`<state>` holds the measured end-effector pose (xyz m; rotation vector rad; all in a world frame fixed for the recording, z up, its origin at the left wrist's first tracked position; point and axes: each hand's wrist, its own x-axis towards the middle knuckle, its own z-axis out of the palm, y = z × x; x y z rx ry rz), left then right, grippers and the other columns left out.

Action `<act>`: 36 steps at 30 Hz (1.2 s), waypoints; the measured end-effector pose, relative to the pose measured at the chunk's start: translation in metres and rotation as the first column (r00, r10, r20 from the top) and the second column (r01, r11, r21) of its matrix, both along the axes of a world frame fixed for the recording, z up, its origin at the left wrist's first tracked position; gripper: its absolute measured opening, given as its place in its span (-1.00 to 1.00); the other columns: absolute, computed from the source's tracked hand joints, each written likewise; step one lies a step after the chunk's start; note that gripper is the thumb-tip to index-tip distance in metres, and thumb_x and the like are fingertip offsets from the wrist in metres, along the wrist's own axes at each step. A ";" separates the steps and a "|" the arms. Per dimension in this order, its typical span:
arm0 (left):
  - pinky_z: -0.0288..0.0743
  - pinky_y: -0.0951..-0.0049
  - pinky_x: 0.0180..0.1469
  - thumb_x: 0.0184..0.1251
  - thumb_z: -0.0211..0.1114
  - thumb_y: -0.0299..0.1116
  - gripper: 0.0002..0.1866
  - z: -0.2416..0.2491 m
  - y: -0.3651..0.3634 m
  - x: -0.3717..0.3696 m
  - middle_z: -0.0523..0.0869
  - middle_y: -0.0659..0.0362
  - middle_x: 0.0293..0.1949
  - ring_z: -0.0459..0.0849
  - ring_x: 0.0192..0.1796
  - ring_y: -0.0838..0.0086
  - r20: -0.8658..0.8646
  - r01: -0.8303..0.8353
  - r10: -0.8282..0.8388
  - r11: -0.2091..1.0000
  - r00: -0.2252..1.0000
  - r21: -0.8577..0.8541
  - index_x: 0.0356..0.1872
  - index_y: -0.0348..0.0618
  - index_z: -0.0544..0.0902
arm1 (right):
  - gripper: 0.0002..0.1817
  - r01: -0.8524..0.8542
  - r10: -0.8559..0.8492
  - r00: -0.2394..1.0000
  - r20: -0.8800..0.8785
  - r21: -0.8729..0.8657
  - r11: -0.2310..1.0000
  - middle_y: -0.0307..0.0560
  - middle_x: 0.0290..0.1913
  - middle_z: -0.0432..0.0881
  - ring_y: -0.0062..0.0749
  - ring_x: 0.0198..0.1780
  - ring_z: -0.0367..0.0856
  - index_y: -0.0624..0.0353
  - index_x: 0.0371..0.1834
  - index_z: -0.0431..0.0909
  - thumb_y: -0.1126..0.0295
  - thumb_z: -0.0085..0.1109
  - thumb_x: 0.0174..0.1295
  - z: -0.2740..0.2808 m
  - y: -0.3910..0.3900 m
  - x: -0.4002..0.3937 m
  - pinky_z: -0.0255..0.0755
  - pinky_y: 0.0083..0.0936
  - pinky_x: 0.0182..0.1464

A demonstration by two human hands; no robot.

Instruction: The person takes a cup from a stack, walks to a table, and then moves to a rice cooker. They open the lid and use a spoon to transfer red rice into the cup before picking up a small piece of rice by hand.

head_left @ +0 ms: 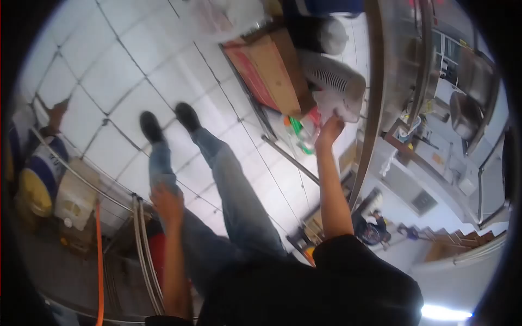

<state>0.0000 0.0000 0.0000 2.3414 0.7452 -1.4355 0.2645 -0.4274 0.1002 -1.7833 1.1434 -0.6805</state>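
My left hand (167, 205) rests at my left leg around the knee, fingers apart, with nothing visible in it. My right arm stretches out to the right, under the edge of a metal counter. There my right hand (330, 132) has its fingers closed on a pale, crumpled bag-like thing (329, 103); blur hides its exact kind. Just left of that hand lie a clear plastic wrapping with green parts (296, 127) and something red. A brown cardboard box (280, 70) stands just beyond, beside a grey ribbed container (329, 73).
White tiles (136, 70) cover the floor under my feet. A metal counter edge (374, 108) runs along the right. At the left are a metal rail (81, 168), a blue-yellow-white sack (41, 179) and an orange hose (99, 266). Another person (375, 225) sits in the background.
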 end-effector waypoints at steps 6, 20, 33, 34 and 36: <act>0.36 0.09 0.27 0.24 0.35 -0.20 -0.48 -0.093 -0.121 0.096 0.49 -0.12 0.23 0.49 0.24 -0.01 0.614 0.219 0.166 0.838 0.771 -0.500 0.18 -0.20 0.52 | -0.76 -0.195 0.147 0.956 -0.255 -0.176 0.965 -0.18 -0.42 0.54 -0.54 -0.40 0.52 0.20 -0.18 0.50 0.23 0.09 0.43 -0.043 -0.054 0.008 0.46 -0.55 -0.37; 0.61 0.18 -0.28 0.33 0.16 -0.35 -0.69 0.090 -0.385 0.276 0.73 -0.07 -0.36 0.74 -0.32 0.07 0.301 0.121 0.590 0.325 0.749 -0.938 0.09 -0.11 0.53 | -0.74 0.234 -0.266 0.928 -0.262 -0.146 0.961 -0.19 -0.40 0.49 -0.58 -0.63 0.28 0.20 -0.22 0.34 0.34 0.25 0.27 0.029 -0.080 -0.073 0.15 -0.63 -0.62; 0.30 0.31 0.05 0.26 0.21 -0.24 -0.35 0.122 -0.410 0.241 0.73 0.14 -0.22 0.65 -0.07 0.37 0.791 0.541 0.374 0.583 0.484 -0.606 0.36 -0.28 0.37 | -0.70 -0.546 0.307 0.776 -0.551 -0.344 0.764 -0.14 -0.19 0.59 -0.44 -0.26 0.58 0.32 0.01 0.44 0.31 0.13 0.39 0.023 -0.099 -0.036 0.47 -0.55 -0.13; 0.30 0.28 0.06 0.26 0.21 -0.25 -0.37 0.123 -0.409 0.241 0.74 0.14 -0.19 0.65 -0.06 0.36 0.816 0.553 0.344 0.606 0.465 -0.571 0.35 -0.27 0.39 | -0.70 -0.584 0.313 0.756 -0.575 -0.376 0.720 -0.13 -0.19 0.59 -0.44 -0.26 0.58 0.32 0.01 0.45 0.31 0.14 0.39 0.018 -0.100 -0.029 0.47 -0.55 -0.13; 0.29 0.22 0.08 0.26 0.21 -0.26 -0.40 0.124 -0.403 0.239 0.75 0.13 -0.14 0.65 -0.04 0.35 0.859 0.574 0.283 0.649 0.427 -0.499 0.33 -0.26 0.42 | -0.70 -0.627 0.311 0.731 -0.607 -0.418 0.658 -0.12 -0.19 0.60 -0.42 -0.24 0.59 0.32 0.01 0.45 0.30 0.14 0.39 0.011 -0.103 -0.022 0.47 -0.54 -0.11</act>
